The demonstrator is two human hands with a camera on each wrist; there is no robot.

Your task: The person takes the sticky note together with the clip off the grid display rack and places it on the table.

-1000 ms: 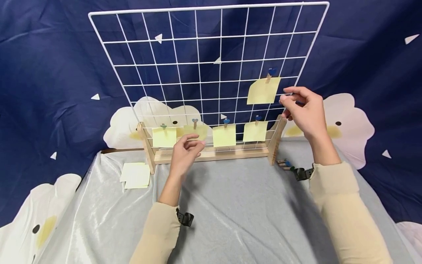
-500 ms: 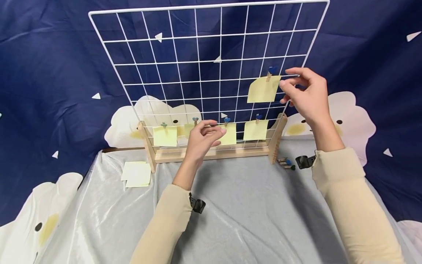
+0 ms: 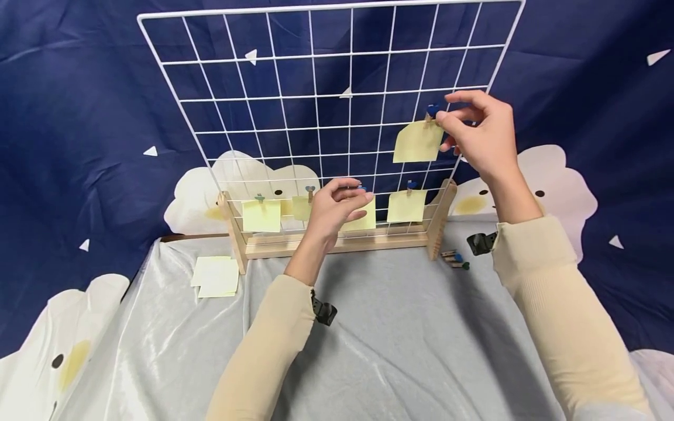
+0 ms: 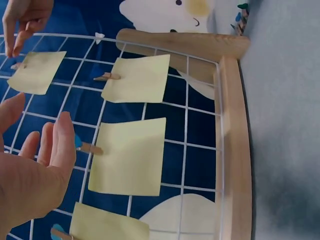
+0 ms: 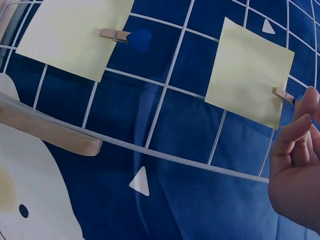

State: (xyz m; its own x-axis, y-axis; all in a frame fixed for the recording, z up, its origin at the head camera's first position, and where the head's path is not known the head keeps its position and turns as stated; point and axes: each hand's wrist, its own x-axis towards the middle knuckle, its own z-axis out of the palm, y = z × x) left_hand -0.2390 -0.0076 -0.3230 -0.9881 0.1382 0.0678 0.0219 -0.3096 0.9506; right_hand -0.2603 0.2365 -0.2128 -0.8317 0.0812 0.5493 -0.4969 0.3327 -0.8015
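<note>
A white wire grid (image 3: pixel 331 126) stands upright in a wooden base (image 3: pixel 344 245), with several yellow sticky notes clipped to it. My right hand (image 3: pixel 484 131) is at the upper sticky note (image 3: pixel 418 143). Its thumb and forefinger are apart, their tips right by the blue heart of the clothespin (image 5: pixel 285 95) that holds this note. My left hand (image 3: pixel 337 210) hovers in front of the lower row with relaxed fingers and nothing in them. In the head view it partly covers two notes; the left wrist view shows a clipped sticky note (image 4: pixel 129 157) just beyond it.
A few loose clothespins (image 3: pixel 455 261) lie on the grey cloth (image 3: pixel 389 327) right of the base. On the left, a small stack of sticky notes (image 3: pixel 217 278) rests on the cloth. A dark blue curtain (image 3: pixel 79 134) with white bird figures hangs behind the grid.
My right hand has risen along the grid's right side and moved left to the upper note's clothespin. My left hand has moved right and up across the lower row.
</note>
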